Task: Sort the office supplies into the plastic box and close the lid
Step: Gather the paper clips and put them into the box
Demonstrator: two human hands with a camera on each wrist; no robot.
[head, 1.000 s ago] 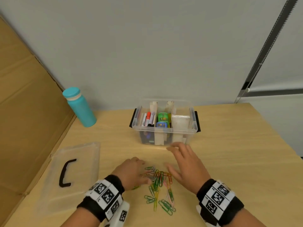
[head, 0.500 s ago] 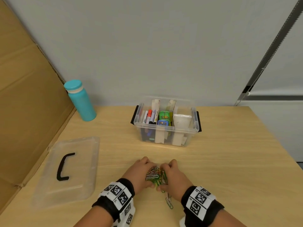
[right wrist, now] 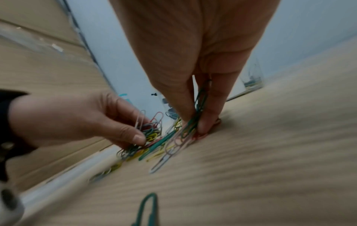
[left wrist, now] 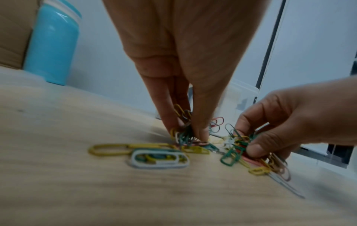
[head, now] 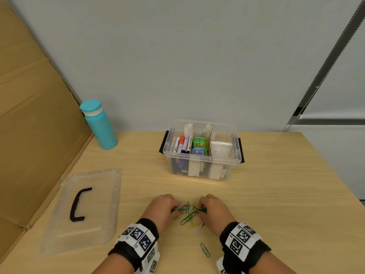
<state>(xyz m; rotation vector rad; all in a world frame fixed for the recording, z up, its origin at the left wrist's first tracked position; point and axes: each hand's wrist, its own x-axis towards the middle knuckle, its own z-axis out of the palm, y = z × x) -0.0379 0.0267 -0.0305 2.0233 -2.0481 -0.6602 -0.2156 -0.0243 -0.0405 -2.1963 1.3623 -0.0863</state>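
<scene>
**Paper clips pinched by both hands**

While the plastic box [head: 201,155] stands open behind, paper clips [head: 188,211] are gathered on the worktop [head: 276,194]. Left wrist: a bunch is pinched by the left hand [left wrist: 183,85]. Right wrist: clips are pinched by the right hand [right wrist: 195,64].

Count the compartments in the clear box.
3 compartments side by side: the left compartment holds markers, the middle compartment small cases, the right compartment a white pack. None seems hidden.
</scene>
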